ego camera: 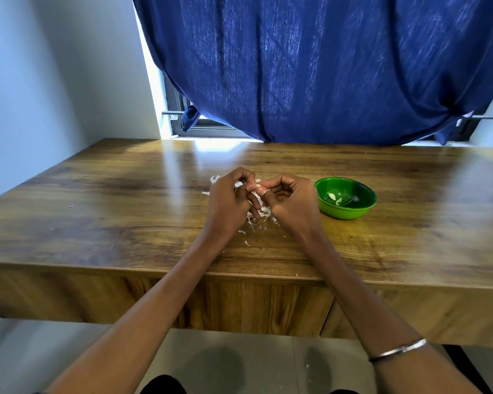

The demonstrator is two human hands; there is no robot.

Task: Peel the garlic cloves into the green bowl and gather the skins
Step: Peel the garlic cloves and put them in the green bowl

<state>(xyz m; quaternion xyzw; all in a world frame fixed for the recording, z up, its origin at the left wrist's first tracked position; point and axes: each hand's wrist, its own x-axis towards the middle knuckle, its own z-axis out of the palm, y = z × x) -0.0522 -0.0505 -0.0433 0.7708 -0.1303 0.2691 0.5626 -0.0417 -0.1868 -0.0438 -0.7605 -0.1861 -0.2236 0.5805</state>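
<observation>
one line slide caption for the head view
Both hands peel garlic over skins beside green bowl.

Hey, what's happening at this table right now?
A person is peeling garlic over a wooden table. The left hand and right hand meet above a scatter of papery skins, both pinching a small garlic clove between the fingertips. To the right sits a green bowl with a few peeled cloves already inside. The skins are not yet gathered.
</observation>
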